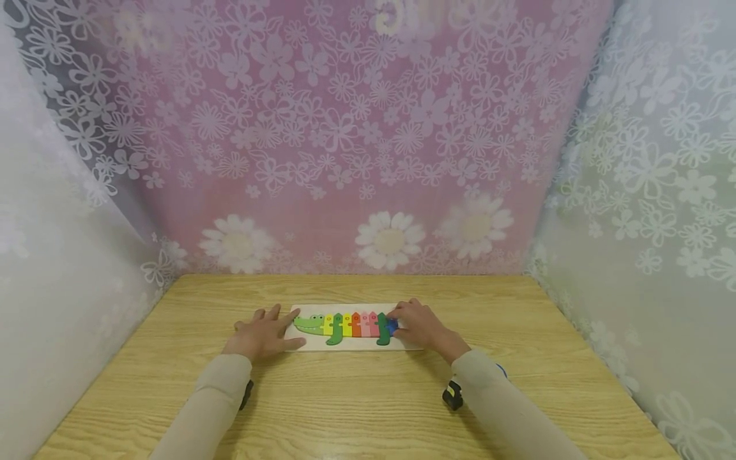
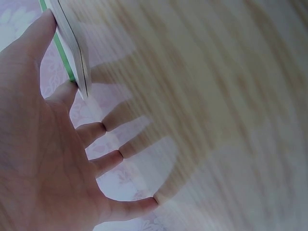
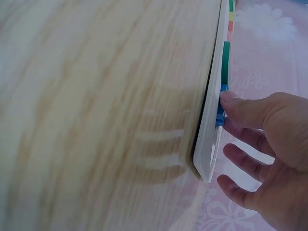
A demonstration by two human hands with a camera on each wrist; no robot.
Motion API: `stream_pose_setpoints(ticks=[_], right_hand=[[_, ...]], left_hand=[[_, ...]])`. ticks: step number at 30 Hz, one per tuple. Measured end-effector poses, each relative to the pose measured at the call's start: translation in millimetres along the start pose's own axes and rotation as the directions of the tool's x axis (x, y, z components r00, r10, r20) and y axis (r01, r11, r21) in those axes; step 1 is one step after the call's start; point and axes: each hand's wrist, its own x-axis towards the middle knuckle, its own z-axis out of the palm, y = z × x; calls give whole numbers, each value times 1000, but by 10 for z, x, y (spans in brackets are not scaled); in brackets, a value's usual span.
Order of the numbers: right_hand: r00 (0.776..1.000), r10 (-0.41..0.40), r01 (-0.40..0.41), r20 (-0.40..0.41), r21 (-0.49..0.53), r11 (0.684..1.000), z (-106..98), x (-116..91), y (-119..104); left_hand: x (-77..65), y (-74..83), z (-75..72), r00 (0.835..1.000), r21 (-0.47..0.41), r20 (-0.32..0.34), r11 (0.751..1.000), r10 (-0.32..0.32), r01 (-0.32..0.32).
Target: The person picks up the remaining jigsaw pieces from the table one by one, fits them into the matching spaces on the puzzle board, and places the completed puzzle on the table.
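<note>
A white puzzle board [image 1: 356, 308] lies flat on the table, bearing a crocodile of coloured pieces: a green head [image 1: 308, 326], then yellow, green, orange and pink segments, and a dark green leg piece [image 1: 383, 332]. At the board's right end, my right hand [image 1: 424, 327] pinches a blue puzzle piece [image 3: 220, 109] between thumb and fingers, partly covering it. Whether that piece is fully seated cannot be told. My left hand [image 1: 260, 337] is spread at the board's left end. Its thumb and forefinger touch the board, while the other fingertips [image 2: 114, 155] rest on the table.
The wooden table [image 1: 345, 402] runs up to a pink flowered curtain [image 1: 368, 160] at the back. Pale flowered cloth [image 1: 650, 223] hangs at both sides. Each wrist wears a dark camera device [image 1: 453, 395].
</note>
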Motion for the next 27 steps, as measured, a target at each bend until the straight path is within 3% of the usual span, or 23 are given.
stream_pose_setpoints(ticks=[16,27], right_hand=[[999,-36,36,-8,-9,999,-13,-30,45],[994,-98,95,-44,-72,993,-356,-224,107]], left_hand=[[-32,2,0,1000,-16,10,1000,3,-2],[-18,2,-13,1000,-20,-18,1000,5,-6]])
